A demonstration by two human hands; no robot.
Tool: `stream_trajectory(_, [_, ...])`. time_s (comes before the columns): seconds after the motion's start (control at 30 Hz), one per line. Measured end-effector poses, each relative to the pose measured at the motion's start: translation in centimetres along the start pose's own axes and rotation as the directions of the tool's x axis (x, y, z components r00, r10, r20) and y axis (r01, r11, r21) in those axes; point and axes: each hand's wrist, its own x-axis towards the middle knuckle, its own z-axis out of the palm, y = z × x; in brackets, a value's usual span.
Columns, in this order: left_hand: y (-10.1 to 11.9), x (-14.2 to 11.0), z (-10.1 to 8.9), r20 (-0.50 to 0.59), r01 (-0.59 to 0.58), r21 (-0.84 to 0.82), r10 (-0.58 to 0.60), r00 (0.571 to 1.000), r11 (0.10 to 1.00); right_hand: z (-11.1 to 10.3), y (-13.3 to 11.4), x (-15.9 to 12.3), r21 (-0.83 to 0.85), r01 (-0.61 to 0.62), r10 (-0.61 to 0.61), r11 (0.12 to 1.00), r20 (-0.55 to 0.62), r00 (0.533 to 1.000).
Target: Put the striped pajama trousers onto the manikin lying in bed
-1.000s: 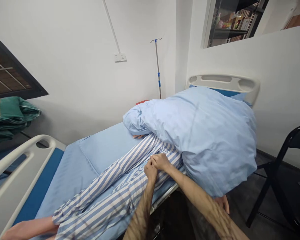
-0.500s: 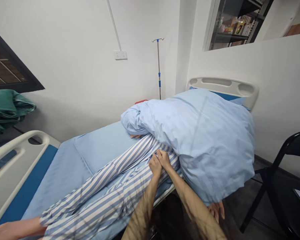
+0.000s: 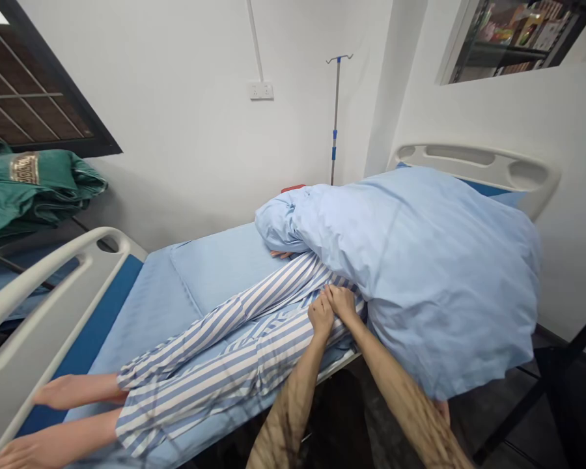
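A person lies on a hospital bed in blue-and-white striped trousers, with the head and upper body under a pale blue quilt. Both bare feet show at the lower left. My left hand and my right hand lie side by side on the striped thigh, just below the quilt's edge, with the fingers curled against the cloth. The lying person's hand pokes out from under the quilt on the far side. The face is hidden.
The bed's pale blue sheet lies beneath the legs, between a white footboard and a white headboard. An IV pole stands by the wall. Folded green cloth lies at the left, and a black chair stands at the right.
The view has swung, shifting the room to the right and bringing both feet fully into sight. My hands remain together on the striped thigh.
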Motion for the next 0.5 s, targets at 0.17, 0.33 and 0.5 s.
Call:
stream_trajectory(0.17, [-0.6, -0.3, -1.8, 0.055, -0.040, -0.176, 0.050, 0.997, 0.984, 0.6, -0.3, -0.6, -0.057, -0.011, 0.010, 0.998, -0.010, 1.000])
stream_trajectory(0.33, [-7.8, -0.3, -11.4, 0.012, 0.064, -0.110, -0.064, 0.998, 0.992, 0.7, -0.3, -0.7, -0.102, -0.045, 0.041, 0.994, -0.044, 0.998])
stream_trajectory(0.5, [-16.6, -0.4, -27.4, -0.110, 0.173, 0.129, -0.160, 0.981, 0.976, 1.8, 0.5, -0.1, -0.128, -0.047, 0.039, 0.991, -0.063, 0.997])
